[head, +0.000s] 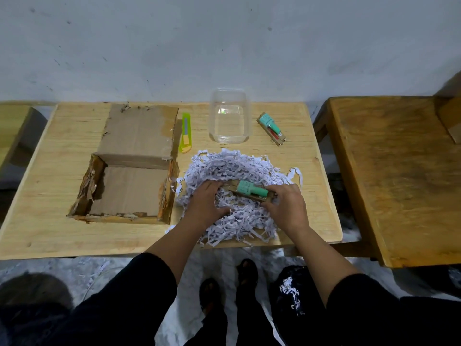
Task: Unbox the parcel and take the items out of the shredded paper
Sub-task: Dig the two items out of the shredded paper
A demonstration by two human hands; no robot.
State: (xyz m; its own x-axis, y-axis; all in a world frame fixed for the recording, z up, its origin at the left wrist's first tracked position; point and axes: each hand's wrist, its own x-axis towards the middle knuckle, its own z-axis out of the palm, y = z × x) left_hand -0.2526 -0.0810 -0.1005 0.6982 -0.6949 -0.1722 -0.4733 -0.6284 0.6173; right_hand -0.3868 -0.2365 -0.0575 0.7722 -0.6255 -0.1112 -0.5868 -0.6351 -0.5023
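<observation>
A heap of white shredded paper [234,171] lies on the wooden table [62,146], right of the opened cardboard box [129,191], which shows a bare inside. My right hand [287,206] grips one end of a small brown card pack with a teal tube [249,189] lying on top of the heap. My left hand [207,201] presses into the shreds at the pack's other end, its fingers partly buried. A second, similar teal pack [271,128] lies on the table at the back right.
A clear plastic container [229,118] stands behind the heap. A green-yellow utility knife [186,132] lies between it and the box flap. A darker wooden table [399,171] stands to the right. Paper shreds lie on the floor by my feet.
</observation>
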